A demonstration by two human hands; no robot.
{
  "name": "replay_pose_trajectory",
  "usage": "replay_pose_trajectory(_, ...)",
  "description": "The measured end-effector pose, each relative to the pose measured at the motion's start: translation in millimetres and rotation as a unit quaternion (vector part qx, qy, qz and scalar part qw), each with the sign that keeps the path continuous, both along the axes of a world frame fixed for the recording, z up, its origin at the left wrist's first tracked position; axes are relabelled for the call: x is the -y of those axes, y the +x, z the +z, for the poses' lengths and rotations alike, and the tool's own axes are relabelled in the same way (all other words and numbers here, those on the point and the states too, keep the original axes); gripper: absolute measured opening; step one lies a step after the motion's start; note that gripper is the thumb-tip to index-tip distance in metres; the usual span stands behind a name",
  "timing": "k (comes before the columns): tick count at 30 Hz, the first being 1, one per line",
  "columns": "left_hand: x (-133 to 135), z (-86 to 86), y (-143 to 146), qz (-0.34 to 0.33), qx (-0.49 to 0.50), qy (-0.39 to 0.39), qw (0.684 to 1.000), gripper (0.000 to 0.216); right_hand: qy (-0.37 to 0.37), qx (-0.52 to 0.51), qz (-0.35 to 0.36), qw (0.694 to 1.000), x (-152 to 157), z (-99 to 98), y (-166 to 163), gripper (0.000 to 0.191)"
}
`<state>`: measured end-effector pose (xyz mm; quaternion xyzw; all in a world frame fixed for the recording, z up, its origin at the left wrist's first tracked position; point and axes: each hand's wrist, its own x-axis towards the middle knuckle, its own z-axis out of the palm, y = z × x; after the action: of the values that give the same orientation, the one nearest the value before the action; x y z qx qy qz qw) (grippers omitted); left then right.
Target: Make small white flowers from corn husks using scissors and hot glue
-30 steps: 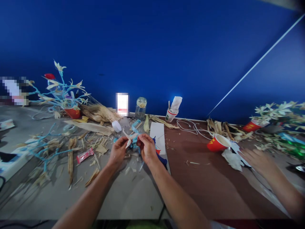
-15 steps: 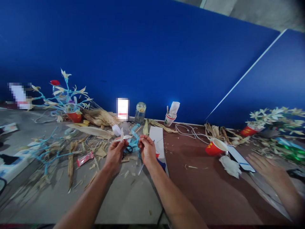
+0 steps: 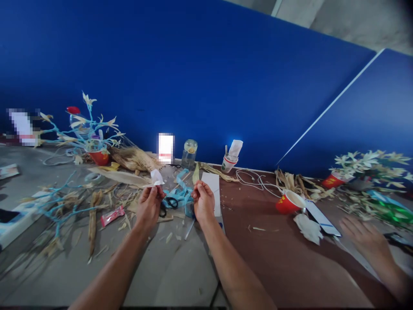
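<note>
My left hand (image 3: 150, 204) is closed in a pinch on a small pale husk flower, now mostly hidden by the fingers. A white piece of paper (image 3: 157, 176) shows just beyond it. Apart from it, my right hand (image 3: 204, 200) is also pinched; whatever its fingertips hold is too small to make out. Between the hands lie black-handled scissors (image 3: 171, 202) and a crumpled light-blue ribbon (image 3: 182, 191). A pale sheet (image 3: 213, 185) lies behind my right hand.
Blue-wrapped branches (image 3: 61, 206), husk scraps (image 3: 95, 215) and a pink packet (image 3: 112, 215) lie left. A glass jar (image 3: 189, 155) and a white cup (image 3: 229, 163) stand at the blue partition. To the right are a red cup (image 3: 288, 202), crumpled tissue (image 3: 308, 228), a phone (image 3: 322, 217) and another person's hand (image 3: 368, 237).
My hands have drawn apart, the left shifting leftward and the right slightly right. The pale flower, with its petals plainly visible before, is now largely covered by my left fingers.
</note>
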<state>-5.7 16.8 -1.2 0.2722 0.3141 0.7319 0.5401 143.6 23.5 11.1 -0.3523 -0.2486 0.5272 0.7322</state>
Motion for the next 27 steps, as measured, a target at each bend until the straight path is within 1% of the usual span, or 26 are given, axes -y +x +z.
replay_pose_trajectory(4, -2.6, 3.6, -5.2, 0.033, 0.017, 0.003, 0.999, 0.024, 0.009, 0.019, -0.004, 1.0, -1.4, 3.3, 5.7, 0.021)
replay_pose_trajectory(8, -2.5, 5.7, -8.4, 0.047, 0.02, 0.009, 0.999, 0.024, 0.006, 0.032, -0.001, 0.999, -2.0, 3.3, 5.3, 0.032)
replay_pose_trajectory(10, -2.1, 4.9, -8.1, 0.051, 0.013, 0.004, 0.999, 0.025, 0.007, 0.04, 0.002, 0.999, -2.3, 0.7, 3.6, 0.033)
replay_pose_trajectory(16, -0.9, 1.3, -2.6, 0.049, -0.02, -0.007, 0.999, 0.027, 0.005, 0.058, 0.017, 0.998, -2.2, -6.4, -0.7, 0.027)
replay_pose_trajectory(21, 0.4, 0.1, -0.4, 0.054, -0.065, -0.01, 0.996, 0.027, 0.005, 0.076, 0.005, 0.997, -1.0, -5.8, -1.3, 0.021)
replay_pose_trajectory(27, 1.3, -3.4, 0.4, 0.06, -0.097, -0.012, 0.993, 0.029, 0.005, 0.086, 0.015, 0.996, 1.5, -4.2, -2.3, 0.012)
